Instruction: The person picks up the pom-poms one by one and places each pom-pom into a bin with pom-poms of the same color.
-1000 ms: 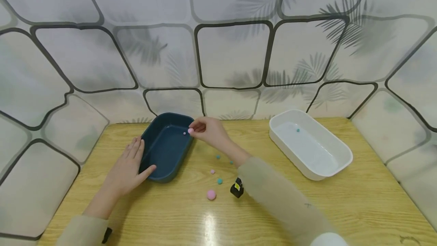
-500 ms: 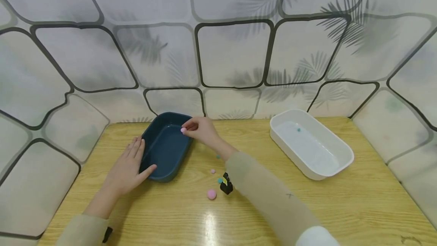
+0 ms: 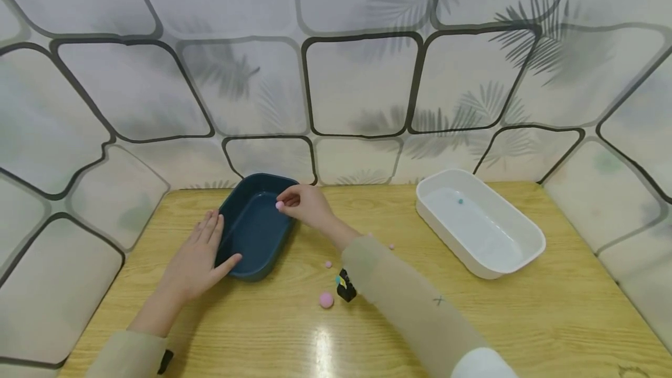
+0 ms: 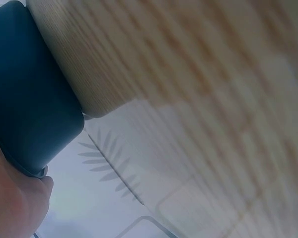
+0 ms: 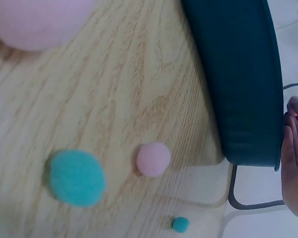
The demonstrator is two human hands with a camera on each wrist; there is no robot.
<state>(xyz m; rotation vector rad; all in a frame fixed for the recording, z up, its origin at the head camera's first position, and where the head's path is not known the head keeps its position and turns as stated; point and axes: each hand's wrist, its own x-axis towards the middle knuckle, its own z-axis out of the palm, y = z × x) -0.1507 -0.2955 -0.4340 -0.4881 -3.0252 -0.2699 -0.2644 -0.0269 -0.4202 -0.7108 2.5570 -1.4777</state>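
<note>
Fingers (image 3: 286, 200) pinching pink pompom (image 3: 280, 206), blue tray (image 3: 252, 232)

Two hands: left hand (image 3: 196, 261) and right hand (image 3: 307, 206). Two trays on one worktop (image 3: 525, 319): one dark blue tray (image 3: 252, 235) and one white tray (image 3: 480, 229).

Pink pom-poms, four visible in the head view: one at the right fingertips (image 3: 280, 206), one large (image 3: 326, 300), two small (image 3: 328, 263) (image 3: 391, 246).

Teal pom-poms, counted across views: one in the white tray (image 3: 460, 201) and two on the worktop in the right wrist view, one larger (image 5: 77, 177), one tiny (image 5: 180, 224) (the sleeve may hide others).
</note>
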